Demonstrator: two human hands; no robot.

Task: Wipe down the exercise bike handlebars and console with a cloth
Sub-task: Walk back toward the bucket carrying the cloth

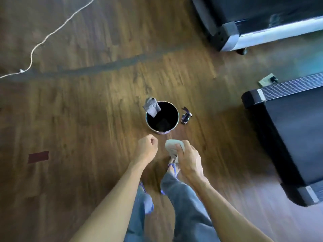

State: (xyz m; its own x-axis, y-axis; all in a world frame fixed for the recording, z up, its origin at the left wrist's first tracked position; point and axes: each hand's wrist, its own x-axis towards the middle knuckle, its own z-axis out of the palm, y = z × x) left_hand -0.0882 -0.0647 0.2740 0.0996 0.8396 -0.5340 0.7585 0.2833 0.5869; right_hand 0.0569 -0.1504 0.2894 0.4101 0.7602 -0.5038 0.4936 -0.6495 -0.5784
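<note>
Standing view down onto a wooden floor (87, 110). Far left, a white cord (52, 33) trails toward the floor's upper left corner; lower left, a dark red tape patch (38, 156). At centre, a round bucket (162, 117) with a grey rag (151, 107) draped over its left rim; just right of it, a dark spray bottle (186, 116). Nearer the person, the left hand (147, 148) is curled into a loose fist, holding nothing; the right hand (187, 157) grips a pale cloth (172, 147), bunched, fingers wrapped round it. Right edge, two dark machine bases (288, 133); no handlebars or console in view. Advice, as judgement: refold the cloth to a flat pad before wiping; wet it sparingly near the console.
</note>
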